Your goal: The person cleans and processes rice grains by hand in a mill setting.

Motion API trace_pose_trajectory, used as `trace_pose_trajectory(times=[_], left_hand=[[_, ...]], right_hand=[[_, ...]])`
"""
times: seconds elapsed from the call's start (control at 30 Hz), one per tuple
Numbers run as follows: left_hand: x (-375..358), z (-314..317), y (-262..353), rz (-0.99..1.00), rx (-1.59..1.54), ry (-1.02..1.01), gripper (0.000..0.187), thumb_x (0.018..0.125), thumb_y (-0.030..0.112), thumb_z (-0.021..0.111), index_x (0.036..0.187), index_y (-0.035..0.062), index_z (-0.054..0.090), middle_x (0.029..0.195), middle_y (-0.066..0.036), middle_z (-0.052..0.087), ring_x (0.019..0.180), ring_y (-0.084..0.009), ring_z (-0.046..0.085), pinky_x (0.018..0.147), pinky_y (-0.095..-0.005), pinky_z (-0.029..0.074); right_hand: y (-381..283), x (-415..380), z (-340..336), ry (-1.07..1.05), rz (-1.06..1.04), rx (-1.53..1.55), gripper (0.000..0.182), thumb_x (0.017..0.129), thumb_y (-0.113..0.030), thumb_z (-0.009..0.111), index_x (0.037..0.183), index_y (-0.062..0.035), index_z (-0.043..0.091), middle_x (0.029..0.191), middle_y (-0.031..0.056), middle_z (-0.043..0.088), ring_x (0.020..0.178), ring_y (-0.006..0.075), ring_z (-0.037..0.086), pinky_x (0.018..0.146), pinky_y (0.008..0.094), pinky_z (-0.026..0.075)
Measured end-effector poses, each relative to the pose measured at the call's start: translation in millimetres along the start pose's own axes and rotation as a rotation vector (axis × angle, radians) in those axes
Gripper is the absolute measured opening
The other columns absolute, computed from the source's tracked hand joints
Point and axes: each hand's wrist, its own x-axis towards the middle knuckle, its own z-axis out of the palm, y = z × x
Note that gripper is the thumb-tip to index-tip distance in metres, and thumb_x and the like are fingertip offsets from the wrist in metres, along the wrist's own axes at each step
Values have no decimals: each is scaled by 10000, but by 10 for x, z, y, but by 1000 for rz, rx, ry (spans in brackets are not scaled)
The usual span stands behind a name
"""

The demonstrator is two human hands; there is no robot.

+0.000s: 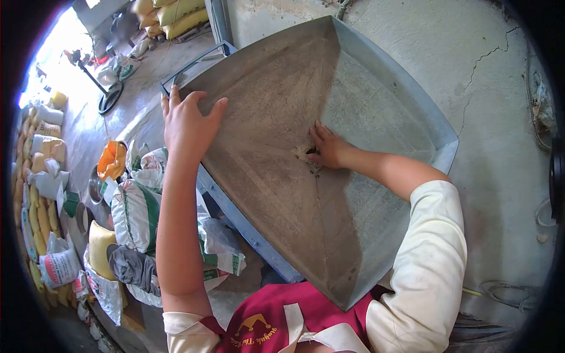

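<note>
A large square metal hopper (265, 100) with dusty sloping walls fills the middle of the view. At its bottom is a small dark hole (311, 151), with a few pale grains (300, 153) around it. My right hand (331, 149) reaches down to the hole, fingers stretched out against the sloping wall and thumb apart beside the opening. Over the hopper's left rim is my left hand (191, 117), its fingers spread and nothing in them.
Beneath the hopper runs a blue metal frame (247, 232). Filled white sacks (134, 215) and an orange bag (112, 160) stand on the floor at left, with more sacks (50, 147) stacked beyond. Yellow sacks (182, 17) are piled at the back. A cracked wall (482, 76) rises at right.
</note>
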Motion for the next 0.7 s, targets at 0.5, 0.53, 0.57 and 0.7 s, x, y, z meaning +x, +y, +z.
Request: trace_pose_trajectory(times=[0.5,0.53,0.57,0.7], left_hand=[[-10,5,2,6,-17,9,505,719,492,585,1061,120,590,1331,-218,297,1272,-370,191,997,-391,272],[-5,8,0,7,-16,13,505,719,492,586,1062,121,590,1331,-217,297,1272,-370,192,997,-391,273],[-6,10,0,9,-14,15,505,718,493,587,1062,123,591,1331,-216,298,1271,-370,193,997,-392,273],[3,19,-8,15,1,13,512,719,494,585,1074,125,585,1334,-211,297,1270,-370,198,995,-393,276]], right_hand=[[-31,98,-599,-121,-188,328,563,851,-434,422,1218,-7,423,1198,193,461,1044,317,494,864,375,401],[-51,48,-522,110,-347,352,556,863,-438,391,1216,-11,426,1214,169,456,1070,320,476,884,376,388],[-56,50,-374,110,-344,356,556,863,-438,391,1216,-11,426,1214,169,456,1070,320,476,884,376,388],[-23,47,99,173,-677,121,605,882,-484,283,1301,-49,305,1344,115,308,1178,268,379,974,350,308]])
